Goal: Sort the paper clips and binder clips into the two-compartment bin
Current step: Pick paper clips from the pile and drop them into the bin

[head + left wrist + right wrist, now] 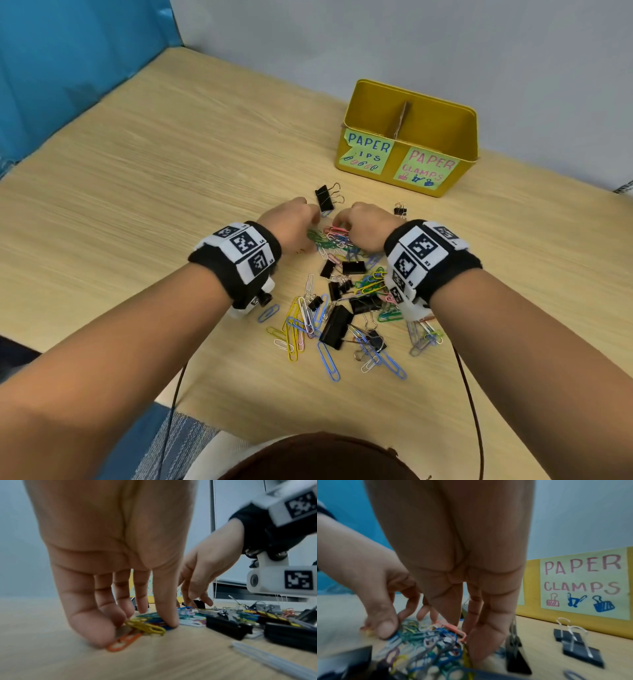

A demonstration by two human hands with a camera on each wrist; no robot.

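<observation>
Head view: a scatter of coloured paper clips point(337, 310) and black binder clips point(336, 326) is spread over the wooden desk point(137, 178), between the two forearms. The left hand point(287, 226) and right hand point(365, 226) are lowered side by side onto the far end of the heap, knuckles up; the fingers are hidden from here. One binder clip point(325, 198) lies just beyond the hands. Further back stands the yellow two-compartment bin point(409, 137), split by a cardboard divider point(400, 120), with labels reading "PAPER ..IPS" and "PAPER CLAMPS".

Left wrist view: the left hand's fingers point(102, 626) are pointed down and slightly spread, tips pressed on an orange paper clip point(123, 641) and yellow paper clips point(145, 626) on the desk; nothing is seen lifted. The right hand is reaching into the pile behind.

Right wrist view: the right hand's fingers point(486, 632) are extended downward, close together, at the edge of a tangled mound of paper clips; whether a clip is pinched cannot be told. The left thumb point(385, 626) is pressed on the mound's other side.
</observation>
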